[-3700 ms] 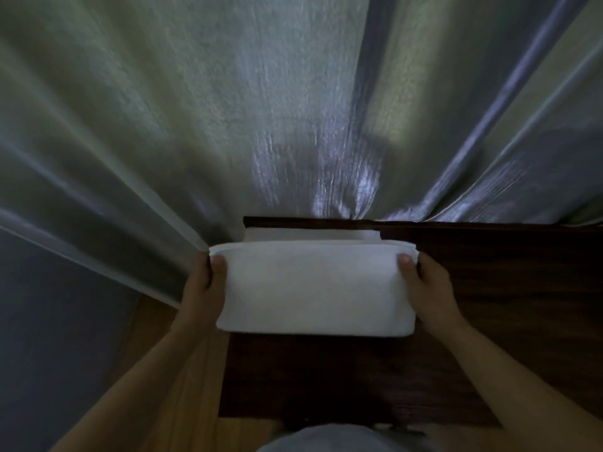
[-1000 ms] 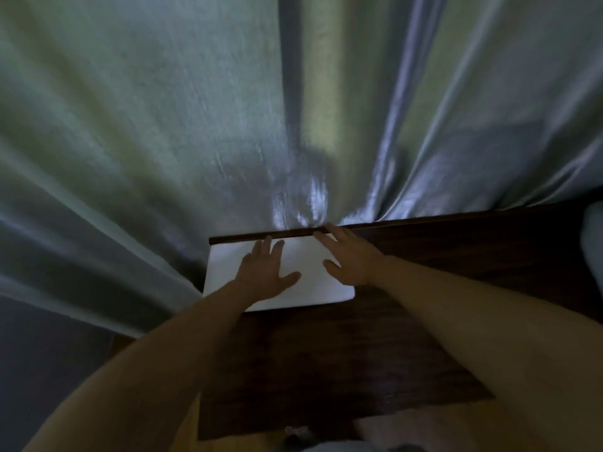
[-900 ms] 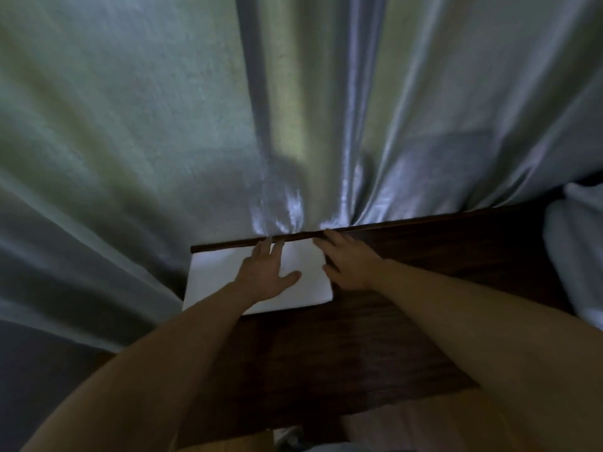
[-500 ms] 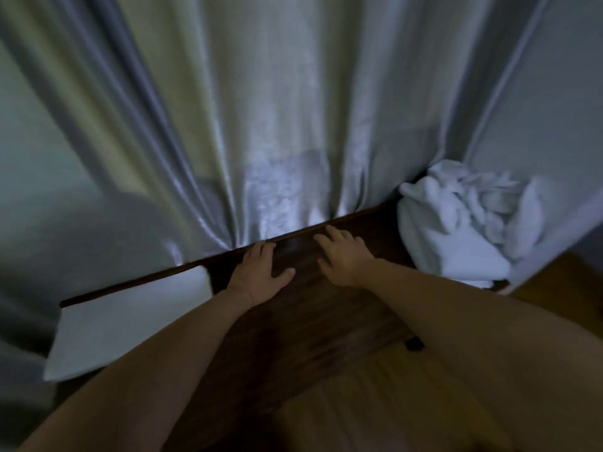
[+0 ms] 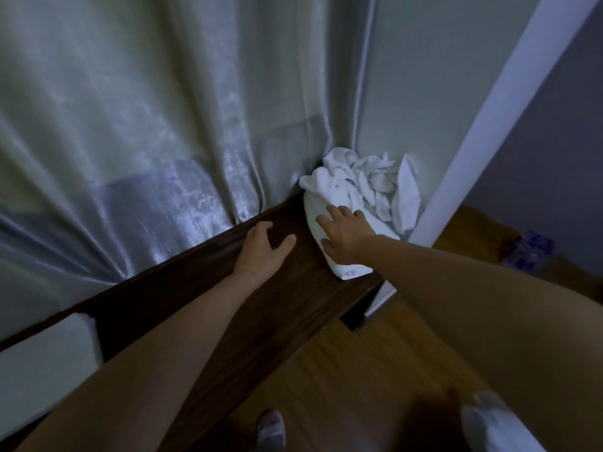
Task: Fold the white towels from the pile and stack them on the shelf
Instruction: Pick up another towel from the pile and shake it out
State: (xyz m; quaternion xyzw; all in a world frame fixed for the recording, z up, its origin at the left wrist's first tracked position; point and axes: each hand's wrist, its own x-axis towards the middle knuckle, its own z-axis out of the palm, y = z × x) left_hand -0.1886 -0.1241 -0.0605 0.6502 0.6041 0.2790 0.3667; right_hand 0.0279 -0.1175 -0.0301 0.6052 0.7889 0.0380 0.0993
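Both bare arms reach forward, the left arm nearly straight. The left hand [image 5: 265, 252] is palm down with fingers loosely spread. The right hand [image 5: 343, 235] lies palm down, fingers spread and apparently slightly bent.

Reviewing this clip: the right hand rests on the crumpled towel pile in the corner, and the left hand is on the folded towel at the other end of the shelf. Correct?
Not quite. The head view shows the left hand over the bare shelf, apart from the folded towel. The right hand does rest on the towel pile.
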